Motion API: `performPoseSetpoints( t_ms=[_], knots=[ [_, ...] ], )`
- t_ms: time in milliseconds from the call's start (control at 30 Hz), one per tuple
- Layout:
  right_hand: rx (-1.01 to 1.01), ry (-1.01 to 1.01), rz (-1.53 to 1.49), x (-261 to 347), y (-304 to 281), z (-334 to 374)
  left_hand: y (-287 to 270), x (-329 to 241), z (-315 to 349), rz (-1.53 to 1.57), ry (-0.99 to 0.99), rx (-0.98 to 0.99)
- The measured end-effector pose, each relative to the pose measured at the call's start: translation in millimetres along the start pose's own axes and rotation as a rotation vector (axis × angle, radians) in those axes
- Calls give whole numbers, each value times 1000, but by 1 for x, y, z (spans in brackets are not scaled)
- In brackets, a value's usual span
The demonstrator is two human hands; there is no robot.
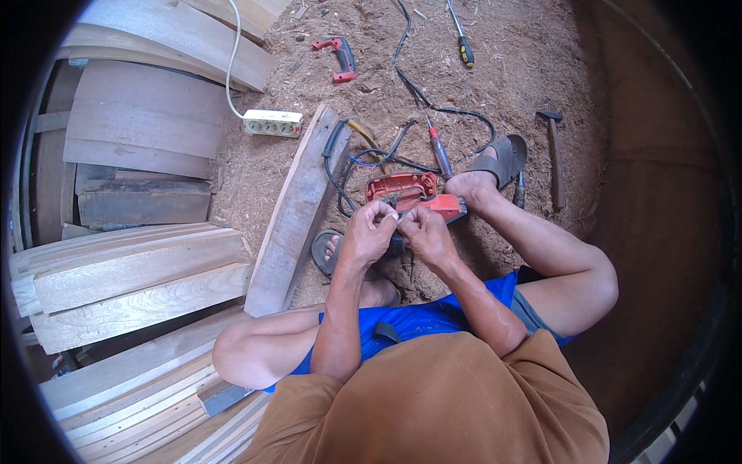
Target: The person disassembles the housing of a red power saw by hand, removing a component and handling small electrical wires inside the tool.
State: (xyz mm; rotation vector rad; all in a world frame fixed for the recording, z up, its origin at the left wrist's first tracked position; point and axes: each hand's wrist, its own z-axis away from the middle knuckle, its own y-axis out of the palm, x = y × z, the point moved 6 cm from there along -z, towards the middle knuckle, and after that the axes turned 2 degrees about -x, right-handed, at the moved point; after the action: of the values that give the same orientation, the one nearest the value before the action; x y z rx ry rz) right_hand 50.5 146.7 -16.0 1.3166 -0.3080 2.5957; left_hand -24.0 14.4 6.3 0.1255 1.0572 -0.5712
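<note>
Pinched closed on something too small to tell, left hand [369,234] and right hand [428,238] nearly meet beside the opened red power tool [444,204], apparently half-dismantled, its likely handle shell [347,59] unfitted.

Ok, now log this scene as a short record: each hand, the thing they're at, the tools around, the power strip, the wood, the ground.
Left hand: fingertips pinched, close to the right's
Right hand: fingertips pinched; anything small between them can't be made out
Nearest thing: red tool body, just beyond the fingertips
Tools: purplish-handled screwdriver; yellow-and-black screwdriver; hammer, far right
Power strip: white, upper left
Wood: plank left of the hands; stacked boards farther left
Ground: strewn with shavings
</note>
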Motion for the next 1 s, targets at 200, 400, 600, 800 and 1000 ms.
performPoseSetpoints(
  t_ms=[200,400,600,800,1000],
  knots=[
    [-9,-45,64,4,0,2,2,4,-1,110,-33,-2],
    [-6,-35,103,5,-1,1,3,0,-3,112,111,42],
    [-9,-57,174,-2,-3,-3,3,-15,6,-26,25,109],
    [13,-43,168,5,-2,0,-3,-8,2,-43,57,-27],
    [15,-42,157,3,-3,0,-5,-38,12,-264,284,-36]
  ],
)
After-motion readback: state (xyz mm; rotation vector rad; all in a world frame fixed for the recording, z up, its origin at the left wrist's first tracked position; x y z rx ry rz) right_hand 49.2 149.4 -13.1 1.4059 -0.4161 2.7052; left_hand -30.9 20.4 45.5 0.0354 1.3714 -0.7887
